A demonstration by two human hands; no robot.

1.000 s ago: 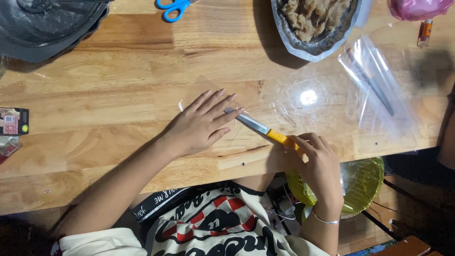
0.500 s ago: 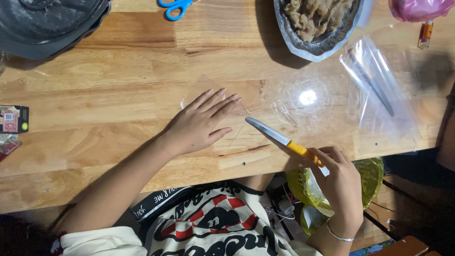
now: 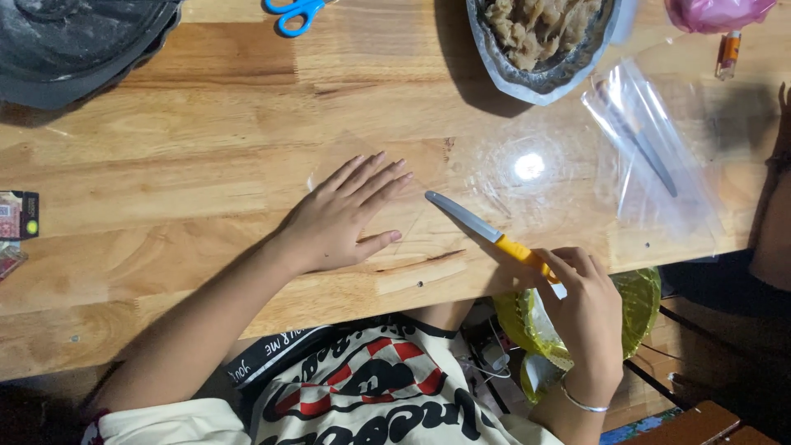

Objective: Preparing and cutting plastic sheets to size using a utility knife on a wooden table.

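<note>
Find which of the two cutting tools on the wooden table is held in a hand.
The yellow-handled knife, gripped by the right hand. The blue-handled scissors lie untouched at the table's far edge, away from both hands.

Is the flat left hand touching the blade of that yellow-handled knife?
Apart. In the head view, bare wood shows between the left hand's fingertips and the tip of the knife, which the right hand grips by its yellow handle.
</note>
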